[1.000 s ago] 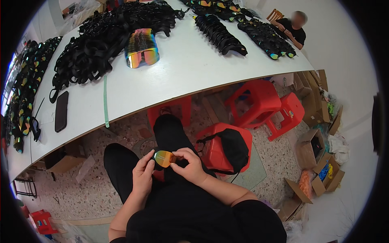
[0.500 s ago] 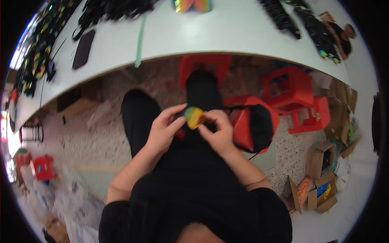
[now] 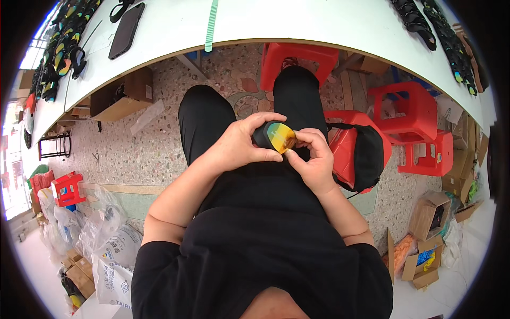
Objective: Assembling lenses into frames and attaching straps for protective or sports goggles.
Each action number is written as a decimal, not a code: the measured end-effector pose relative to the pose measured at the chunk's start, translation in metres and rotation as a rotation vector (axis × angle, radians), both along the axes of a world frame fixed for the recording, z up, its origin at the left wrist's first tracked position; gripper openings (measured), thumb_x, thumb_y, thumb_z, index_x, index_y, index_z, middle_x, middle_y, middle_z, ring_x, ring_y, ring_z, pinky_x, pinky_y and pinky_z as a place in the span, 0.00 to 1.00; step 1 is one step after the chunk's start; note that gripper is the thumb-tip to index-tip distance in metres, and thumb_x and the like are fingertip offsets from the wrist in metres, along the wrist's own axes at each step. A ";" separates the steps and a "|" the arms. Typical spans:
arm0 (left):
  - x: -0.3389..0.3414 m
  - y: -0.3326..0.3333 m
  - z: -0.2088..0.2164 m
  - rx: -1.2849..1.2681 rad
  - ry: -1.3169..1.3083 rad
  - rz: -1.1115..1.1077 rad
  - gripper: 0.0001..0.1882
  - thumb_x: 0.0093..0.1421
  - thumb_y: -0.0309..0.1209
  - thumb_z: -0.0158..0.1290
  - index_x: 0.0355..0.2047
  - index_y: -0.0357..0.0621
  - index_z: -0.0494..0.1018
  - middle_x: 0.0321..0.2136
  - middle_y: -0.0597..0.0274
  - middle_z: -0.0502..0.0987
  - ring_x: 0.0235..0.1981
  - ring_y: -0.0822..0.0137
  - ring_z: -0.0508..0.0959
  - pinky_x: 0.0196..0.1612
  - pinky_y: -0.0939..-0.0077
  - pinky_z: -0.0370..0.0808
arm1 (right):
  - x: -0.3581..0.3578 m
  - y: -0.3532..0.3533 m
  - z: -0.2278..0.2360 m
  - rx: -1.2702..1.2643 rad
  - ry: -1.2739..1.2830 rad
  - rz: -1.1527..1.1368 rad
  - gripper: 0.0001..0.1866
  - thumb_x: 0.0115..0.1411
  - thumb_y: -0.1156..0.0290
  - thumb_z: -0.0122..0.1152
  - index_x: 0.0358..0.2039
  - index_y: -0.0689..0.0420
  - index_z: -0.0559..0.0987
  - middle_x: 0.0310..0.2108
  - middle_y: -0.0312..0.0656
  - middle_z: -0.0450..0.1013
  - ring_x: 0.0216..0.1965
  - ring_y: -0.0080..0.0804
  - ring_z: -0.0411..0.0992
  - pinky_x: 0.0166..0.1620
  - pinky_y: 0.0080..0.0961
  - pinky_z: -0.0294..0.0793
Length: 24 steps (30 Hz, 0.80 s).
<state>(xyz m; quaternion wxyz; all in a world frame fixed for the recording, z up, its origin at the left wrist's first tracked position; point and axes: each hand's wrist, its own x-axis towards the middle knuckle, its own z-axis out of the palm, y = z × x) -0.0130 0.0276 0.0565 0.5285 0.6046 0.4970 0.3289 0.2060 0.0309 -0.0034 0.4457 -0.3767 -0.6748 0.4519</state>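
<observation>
Over my lap, both hands hold what looks like goggles (image 3: 281, 137), with a shiny yellow, orange and teal mirrored lens and a black frame. My left hand (image 3: 245, 139) wraps round the black side, fingers along the top and thumb beneath. At the lens's right edge, my right hand (image 3: 314, 157) pinches with thumb and forefinger. The back of the goggles is hidden by the lens and my fingers.
The white table (image 3: 170, 37) curves ahead, bearing a dark phone (image 3: 126, 31), a green strip (image 3: 211, 25) and rows of black goggles (image 3: 56, 58). Red stools (image 3: 409, 114) and a black bag (image 3: 366, 157) stand right; plastic bags (image 3: 114, 250) lie left, open cartons (image 3: 425, 260) lower right.
The view has shifted, so hands, knees and table appear farther right and higher. The colourful lens piece at the table's top is out of view. Both hands keep hold of the goggles.
</observation>
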 end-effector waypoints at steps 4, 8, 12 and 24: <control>-0.003 0.004 -0.001 0.027 0.032 -0.045 0.39 0.40 0.34 0.75 0.55 0.43 0.73 0.50 0.57 0.76 0.52 0.64 0.75 0.57 0.71 0.69 | -0.004 0.002 0.005 -0.023 0.013 -0.009 0.20 0.47 0.81 0.70 0.42 0.60 0.77 0.39 0.40 0.72 0.35 0.25 0.71 0.41 0.20 0.73; -0.001 0.003 -0.006 0.140 0.034 0.010 0.38 0.40 0.34 0.74 0.54 0.45 0.74 0.48 0.58 0.77 0.51 0.64 0.76 0.56 0.71 0.70 | -0.004 0.005 0.006 -0.043 0.001 -0.026 0.19 0.47 0.80 0.71 0.41 0.60 0.77 0.38 0.40 0.72 0.35 0.25 0.71 0.41 0.20 0.73; -0.003 0.004 -0.006 0.067 0.049 0.000 0.37 0.40 0.35 0.74 0.53 0.44 0.74 0.47 0.59 0.78 0.50 0.65 0.77 0.55 0.70 0.71 | -0.003 0.006 0.002 -0.133 0.060 -0.048 0.18 0.47 0.79 0.71 0.39 0.60 0.76 0.37 0.40 0.72 0.35 0.26 0.72 0.41 0.21 0.73; -0.005 0.011 -0.001 0.167 0.104 -0.089 0.34 0.41 0.35 0.74 0.49 0.43 0.76 0.46 0.56 0.78 0.49 0.61 0.78 0.54 0.70 0.72 | 0.001 0.011 0.008 -0.038 0.010 0.029 0.19 0.46 0.78 0.72 0.39 0.60 0.77 0.38 0.40 0.73 0.36 0.27 0.72 0.41 0.22 0.73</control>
